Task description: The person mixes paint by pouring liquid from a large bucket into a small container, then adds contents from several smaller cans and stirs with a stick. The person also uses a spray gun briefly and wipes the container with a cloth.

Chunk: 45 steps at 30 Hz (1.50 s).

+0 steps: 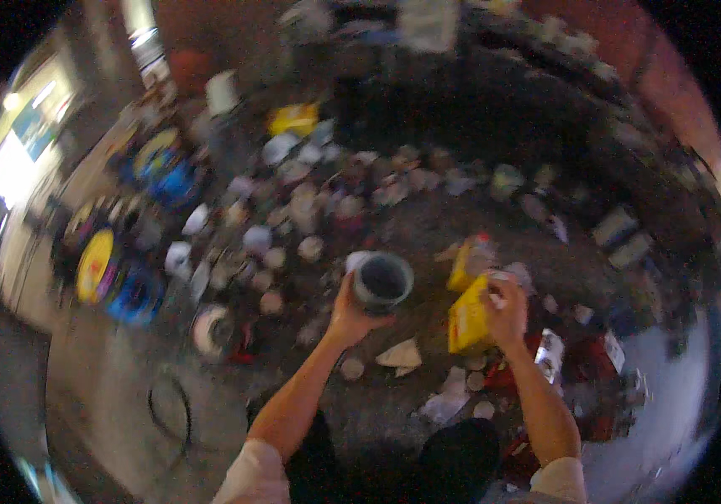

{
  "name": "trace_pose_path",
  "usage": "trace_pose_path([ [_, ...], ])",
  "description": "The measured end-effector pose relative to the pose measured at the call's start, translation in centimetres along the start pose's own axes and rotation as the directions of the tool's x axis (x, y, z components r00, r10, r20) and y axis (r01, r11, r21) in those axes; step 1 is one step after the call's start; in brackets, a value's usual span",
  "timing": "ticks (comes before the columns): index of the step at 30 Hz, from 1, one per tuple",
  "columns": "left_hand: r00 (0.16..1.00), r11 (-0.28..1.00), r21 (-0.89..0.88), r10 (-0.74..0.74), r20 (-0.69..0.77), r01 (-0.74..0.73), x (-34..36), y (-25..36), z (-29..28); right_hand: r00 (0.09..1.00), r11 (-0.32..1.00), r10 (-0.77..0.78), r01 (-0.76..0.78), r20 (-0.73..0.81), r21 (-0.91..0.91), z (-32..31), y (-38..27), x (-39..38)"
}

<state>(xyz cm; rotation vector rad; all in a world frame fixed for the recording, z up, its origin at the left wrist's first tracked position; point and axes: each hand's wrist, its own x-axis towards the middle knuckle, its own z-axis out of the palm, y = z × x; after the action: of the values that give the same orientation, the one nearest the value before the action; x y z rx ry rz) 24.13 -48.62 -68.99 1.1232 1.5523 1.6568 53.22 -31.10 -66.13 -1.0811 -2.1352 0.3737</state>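
Observation:
My left hand (354, 317) is wrapped around a round grey tub (382, 280), its open top facing up and its inside dark. To the right, my right hand (507, 312) closes at the upper right edge of a boxy yellow container (466, 321) with a reddish mark on its side. Blur partly hides how the fingers grip it. Just behind stands another yellow item (462, 267), close to a small red spot. A pale, angular scrap (401, 357) lies on the dark surface between my forearms.
Many small pale and brown pieces lie scattered ahead and to the left. Blue-and-yellow round things (135, 292) stand at the left, near a dark looped cord (171, 413). Red items (593, 359) lie at the right. A yellow object (293, 119) sits farther back.

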Motion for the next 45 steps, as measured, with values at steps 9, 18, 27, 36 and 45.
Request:
trace_pose_path([
  [9, 0.99, 0.999, -0.047, -0.021, -0.137, 0.015, 1.7, 2.3, -2.3, 0.98, 0.986, -0.16, 0.153, 0.12, 0.064, 3.1, -0.2, 0.9],
  [18, 0.983, 0.996, -0.056, 0.057, -0.172, -0.068, 4.2, 9.1, -3.5, 0.721, 0.32, -0.088, -0.633, 0.687, 0.705, 10.7, -8.6, -1.3],
  [27, 0.983, 1.0, 0.01, 0.021, -0.18, -0.019, 8.8, 28.2, -1.6, 0.802, 0.143, 0.159, -0.595, 0.575, 0.791, 5.5, -27.2, -0.4],
  [36, 0.993, 0.995, -0.001, 0.103, -0.063, -0.103, 13.4, 50.4, -0.9, 0.79, 0.089, 0.151, -0.609, 0.594, 0.788, -13.2, -40.5, 12.8],
  [45, 0.909, 0.916, 0.048, -0.4, 0.113, 0.398, 3.1, 50.3, -6.0, 0.786, 0.291, 0.47, -0.567, 0.401, 0.77, -26.1, -46.2, 28.3],
])
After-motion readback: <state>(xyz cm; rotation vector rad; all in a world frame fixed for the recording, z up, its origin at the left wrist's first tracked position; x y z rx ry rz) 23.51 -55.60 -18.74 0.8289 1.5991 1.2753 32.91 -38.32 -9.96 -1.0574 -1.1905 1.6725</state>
